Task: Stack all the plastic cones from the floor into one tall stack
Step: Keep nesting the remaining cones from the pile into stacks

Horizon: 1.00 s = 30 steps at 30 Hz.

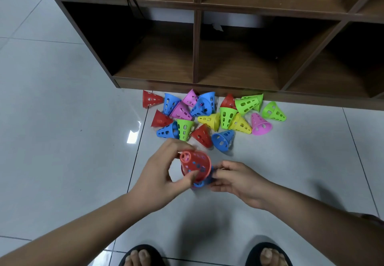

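Two bare hands meet low over the white tiled floor [62, 120]. The left hand [164, 174] has its grip curled round a red perforated cone [195, 165], which caps a blue cone [202, 182] whose rim the right hand [236, 180] pinches. Just beyond lie loose coloured cones [209, 120], before a brown wooden shelf unit [196, 45].

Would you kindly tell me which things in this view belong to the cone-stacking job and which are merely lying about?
Part of the job:
red cone, gripped by the left hand
blue cone under it, held by the right hand
loose cones on the floor

Just lying about:
wooden shelf unit
black cable
sandals
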Each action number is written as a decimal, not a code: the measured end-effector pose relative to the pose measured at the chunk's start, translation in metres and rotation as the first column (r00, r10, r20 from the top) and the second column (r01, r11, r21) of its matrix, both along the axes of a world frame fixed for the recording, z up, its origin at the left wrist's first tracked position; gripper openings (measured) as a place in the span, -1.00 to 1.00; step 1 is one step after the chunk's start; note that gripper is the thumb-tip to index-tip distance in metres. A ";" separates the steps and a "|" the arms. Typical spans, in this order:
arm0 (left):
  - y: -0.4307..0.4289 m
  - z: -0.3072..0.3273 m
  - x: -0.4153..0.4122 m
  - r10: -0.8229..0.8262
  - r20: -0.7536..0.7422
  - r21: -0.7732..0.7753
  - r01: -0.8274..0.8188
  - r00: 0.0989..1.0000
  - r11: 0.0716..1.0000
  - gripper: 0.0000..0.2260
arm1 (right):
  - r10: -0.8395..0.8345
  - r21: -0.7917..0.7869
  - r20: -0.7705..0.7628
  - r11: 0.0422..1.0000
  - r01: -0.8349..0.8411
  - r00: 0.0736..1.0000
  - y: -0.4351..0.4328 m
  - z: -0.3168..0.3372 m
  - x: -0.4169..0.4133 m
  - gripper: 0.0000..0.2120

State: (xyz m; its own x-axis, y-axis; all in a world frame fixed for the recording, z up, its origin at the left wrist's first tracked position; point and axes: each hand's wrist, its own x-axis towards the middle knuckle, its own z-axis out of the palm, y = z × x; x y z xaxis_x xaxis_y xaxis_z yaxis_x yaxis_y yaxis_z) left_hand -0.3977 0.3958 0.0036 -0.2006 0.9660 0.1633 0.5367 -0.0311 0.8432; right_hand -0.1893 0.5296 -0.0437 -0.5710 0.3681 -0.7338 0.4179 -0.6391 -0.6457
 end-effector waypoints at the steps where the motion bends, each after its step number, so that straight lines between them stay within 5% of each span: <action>1: -0.002 -0.004 0.002 -0.036 -0.031 -0.006 0.035 0.999 0.999 -0.61 | -0.006 -0.011 0.001 1.000 0.006 1.000 0.000 0.000 0.000 -0.81; 6: -0.010 -0.026 0.004 -0.160 -0.115 -0.100 0.149 0.980 0.984 -0.60 | 0.007 0.036 0.054 0.999 -0.009 0.999 0.004 -0.002 0.002 -0.87; 10: -0.008 -0.038 -0.004 -0.184 -0.135 -0.148 0.164 0.974 0.975 -0.57 | 0.054 0.332 0.192 0.936 -0.116 0.980 0.014 -0.007 0.005 -0.92; 16: 0.019 -0.047 -0.038 -0.041 -0.213 -0.205 -0.004 0.976 0.979 -0.58 | 0.043 0.758 0.312 0.591 -0.276 0.949 0.046 -0.016 0.004 -0.86; 22: 0.036 -0.068 -0.068 0.000 -0.322 -0.232 -0.079 0.947 0.970 -0.57 | 0.072 0.878 0.404 0.248 -0.409 0.912 0.068 -0.021 0.007 -0.69; 26: 0.044 -0.078 -0.081 -0.025 -0.364 -0.290 -0.088 0.931 0.953 -0.40 | 0.142 0.814 0.506 0.247 -0.526 0.851 0.074 -0.030 0.006 -0.53; 30: 0.047 -0.088 -0.091 -0.080 -0.369 -0.387 -0.075 0.926 0.919 -0.27 | 0.175 0.760 0.553 0.293 -0.580 0.814 0.074 -0.038 0.008 -0.71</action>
State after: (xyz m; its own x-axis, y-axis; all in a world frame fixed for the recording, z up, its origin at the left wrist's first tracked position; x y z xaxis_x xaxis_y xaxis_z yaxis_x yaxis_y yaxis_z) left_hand -0.4886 0.4429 -0.0846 -0.1977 0.9667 -0.1623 0.8111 0.2543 0.5268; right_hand -0.1817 0.6037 -0.0813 -0.6572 0.6976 -0.2855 0.7294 0.4930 -0.4743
